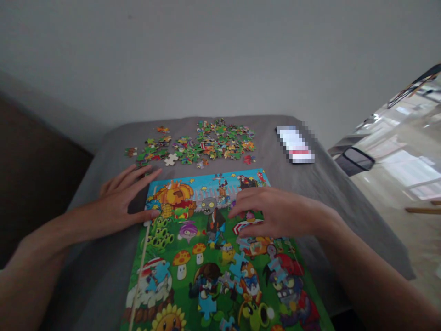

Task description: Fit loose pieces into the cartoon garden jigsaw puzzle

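A brightly printed cartoon puzzle board (188, 264) lies before me, with several light-blue jigsaw pieces (207, 307) on its lower half. My left hand (119, 197) is open at the board's upper left edge. Its fingers spread over the grey cloth, and the thumb rests on the board's border. Over the upper right part of the board is my right hand (275, 211), its fingers bent. Its index finger and thumb are apart, with the printed picture showing between them, and I see nothing held. Beyond the board lies a spread of loose jigsaw pieces (220, 142).
A pale blank-looking jigsaw piece (171, 159) lies at the near side of the pile. On the right stands a phone (295, 144), its screen blurred out. Grey cloth (265, 172) covers the table, which meets a plain wall (220, 59). A shiny floor shows at right.
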The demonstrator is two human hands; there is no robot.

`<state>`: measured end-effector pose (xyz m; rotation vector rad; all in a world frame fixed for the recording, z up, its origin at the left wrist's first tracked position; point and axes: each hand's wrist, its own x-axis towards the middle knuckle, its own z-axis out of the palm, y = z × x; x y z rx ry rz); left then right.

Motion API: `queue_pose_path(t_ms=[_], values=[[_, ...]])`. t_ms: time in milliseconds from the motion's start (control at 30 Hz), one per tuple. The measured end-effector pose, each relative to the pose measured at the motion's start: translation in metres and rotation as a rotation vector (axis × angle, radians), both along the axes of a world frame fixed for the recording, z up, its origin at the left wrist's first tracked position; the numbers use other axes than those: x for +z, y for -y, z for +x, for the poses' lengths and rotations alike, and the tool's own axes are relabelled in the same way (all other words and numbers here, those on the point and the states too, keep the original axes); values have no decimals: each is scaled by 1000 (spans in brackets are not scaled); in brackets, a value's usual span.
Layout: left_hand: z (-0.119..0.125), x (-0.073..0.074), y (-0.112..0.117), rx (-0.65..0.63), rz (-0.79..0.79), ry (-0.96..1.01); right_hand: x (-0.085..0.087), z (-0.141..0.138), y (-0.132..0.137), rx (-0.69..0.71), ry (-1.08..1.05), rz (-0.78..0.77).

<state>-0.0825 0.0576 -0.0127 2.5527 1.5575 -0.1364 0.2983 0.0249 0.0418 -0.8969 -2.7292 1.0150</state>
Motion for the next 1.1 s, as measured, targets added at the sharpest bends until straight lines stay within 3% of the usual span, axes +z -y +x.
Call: queue_pose_path(t_ms=[167,367,567,667,767,900,1100], values=[[5,5,2,-12,5,12,-5,21,-8,-32,129,-118],[13,12,9,-28,72,26,-12,4,-2,75,77,-37],[17,15,9,-62,141,66,-9,1,-1,32,62,-71],[25,21,11,-70,198,97,-10,3,-5,-57,21,-182],[38,26,15,-95,236,148,-17,5,-11,-229,-151,-256],[54,21,23,-201,253,245,-38,2,-22,-425,-327,-94],[76,7,37,-291,110,241,-57,-15,-24,-477,-371,-5]])
